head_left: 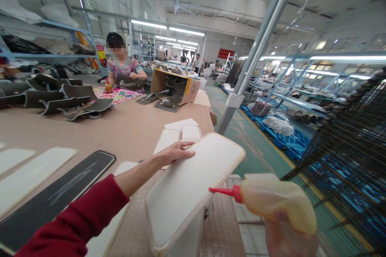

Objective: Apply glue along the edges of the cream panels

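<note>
My left hand (177, 152) grips the upper left edge of a white rounded panel (193, 188), thumb on its face, and the panel is tilted over the table's edge. In my right hand (286, 235) is a yellowish squeeze bottle (277, 200) with a red nozzle. The nozzle tip points left and lies at the panel's right edge; whether it touches cannot be made out. Behind the panel, smaller white pieces (170, 138) lie on the brown table (129, 128). A long black panel (66, 192) with a pale smear lies to the left, beside more white panels (39, 172).
Dark curved pieces (57, 96) are heaped at the table's back left. Across the table a person (123, 64) handles a dark piece near an open cardboard box (189, 90). A metal post (256, 52) stands beyond the table's right edge, with dark stacked mesh (346, 140) farther right.
</note>
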A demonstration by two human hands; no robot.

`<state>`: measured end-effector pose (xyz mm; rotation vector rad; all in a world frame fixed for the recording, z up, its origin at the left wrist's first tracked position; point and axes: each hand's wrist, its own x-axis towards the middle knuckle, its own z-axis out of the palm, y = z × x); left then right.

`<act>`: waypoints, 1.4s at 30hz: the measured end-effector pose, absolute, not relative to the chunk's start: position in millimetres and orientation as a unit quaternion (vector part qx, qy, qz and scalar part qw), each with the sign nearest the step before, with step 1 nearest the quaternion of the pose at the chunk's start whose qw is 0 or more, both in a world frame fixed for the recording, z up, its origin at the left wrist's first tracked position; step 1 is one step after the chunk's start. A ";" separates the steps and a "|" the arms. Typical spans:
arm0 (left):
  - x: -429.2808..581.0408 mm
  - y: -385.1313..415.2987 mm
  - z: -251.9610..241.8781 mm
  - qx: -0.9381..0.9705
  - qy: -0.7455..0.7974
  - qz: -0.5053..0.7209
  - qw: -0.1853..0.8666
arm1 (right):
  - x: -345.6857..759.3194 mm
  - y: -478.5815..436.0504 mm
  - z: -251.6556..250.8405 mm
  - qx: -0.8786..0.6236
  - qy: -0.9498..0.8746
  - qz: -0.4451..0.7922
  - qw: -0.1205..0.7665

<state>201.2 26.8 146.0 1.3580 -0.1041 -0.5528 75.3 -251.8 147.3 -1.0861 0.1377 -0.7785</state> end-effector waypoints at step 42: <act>233.4 23.9 140.8 0.649 0.092 -0.249 0.713 | 65.1 -241.2 133.7 -0.630 0.091 -0.381 0.671</act>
